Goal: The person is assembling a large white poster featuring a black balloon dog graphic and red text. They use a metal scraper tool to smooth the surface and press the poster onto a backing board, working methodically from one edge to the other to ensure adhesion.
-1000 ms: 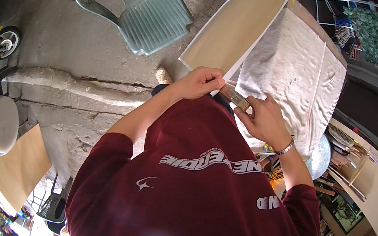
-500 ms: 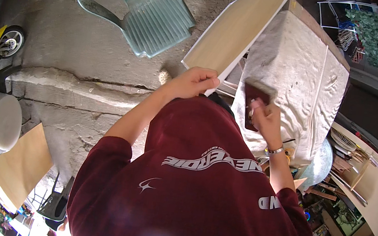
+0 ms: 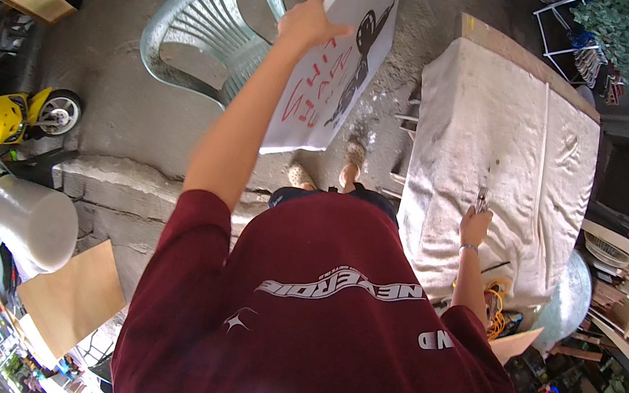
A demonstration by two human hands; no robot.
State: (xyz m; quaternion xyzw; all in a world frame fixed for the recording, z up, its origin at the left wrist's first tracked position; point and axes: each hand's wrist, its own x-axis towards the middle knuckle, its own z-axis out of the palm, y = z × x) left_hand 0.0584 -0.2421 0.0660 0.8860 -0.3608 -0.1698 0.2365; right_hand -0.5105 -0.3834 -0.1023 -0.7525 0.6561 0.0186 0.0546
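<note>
My left hand (image 3: 309, 25) is raised, gripping the edge of a white panel (image 3: 310, 132). This panel is tilted on edge, and its visible face carries a black drawing and red lettering. Low over the cloth-covered table (image 3: 536, 174) is my right hand (image 3: 475, 224), fingers closed round a small silver metal tool (image 3: 482, 198). The tool points away from me; its exact kind is too small to make out. Pale, wrinkled cloth lies under it.
A pale green plastic chair (image 3: 161, 32) stands beyond the panel. At left are a yellow motorbike (image 3: 6, 119), a large white roll (image 3: 35, 222) and a plywood sheet (image 3: 77, 291). An orange cord (image 3: 495, 295) lies by the table's near edge, beside a round, pale tabletop (image 3: 572, 295).
My left hand has lifted the panel up and left, turning its printed face into view. My right hand has moved right over the cloth; the dark reddish item beside it is no longer visible.
</note>
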